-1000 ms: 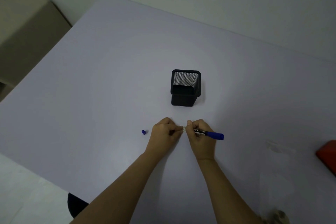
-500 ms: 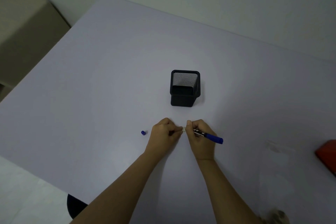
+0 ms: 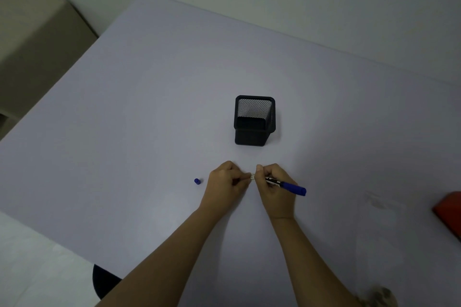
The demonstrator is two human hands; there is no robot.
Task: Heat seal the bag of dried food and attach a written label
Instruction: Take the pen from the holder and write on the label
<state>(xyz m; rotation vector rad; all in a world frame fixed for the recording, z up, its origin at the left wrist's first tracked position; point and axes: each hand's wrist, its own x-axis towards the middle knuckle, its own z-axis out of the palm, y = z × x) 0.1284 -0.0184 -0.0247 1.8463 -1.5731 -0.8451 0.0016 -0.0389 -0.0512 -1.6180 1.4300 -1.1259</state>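
Observation:
My left hand (image 3: 228, 183) and my right hand (image 3: 275, 187) meet fingertip to fingertip just above the table and pinch a small pale label (image 3: 252, 177) between them. My right hand also grips a blue marker (image 3: 291, 185), whose blue end points right. The marker's blue cap (image 3: 197, 181) lies on the table left of my left hand. A clear plastic bag (image 3: 376, 222) lies flat at the right, faint against the table; dried food (image 3: 380, 296) shows at its near end by the bottom edge.
A black mesh pen holder (image 3: 254, 121) stands just beyond my hands. A red object (image 3: 449, 212) is cut off at the right edge. The pale table (image 3: 149, 107) ends at the left and near-left; a dark round seat (image 3: 103, 281) shows below it.
The marker's free end has dipped slightly lower and nearer my right hand. Both hands stay together on the label.

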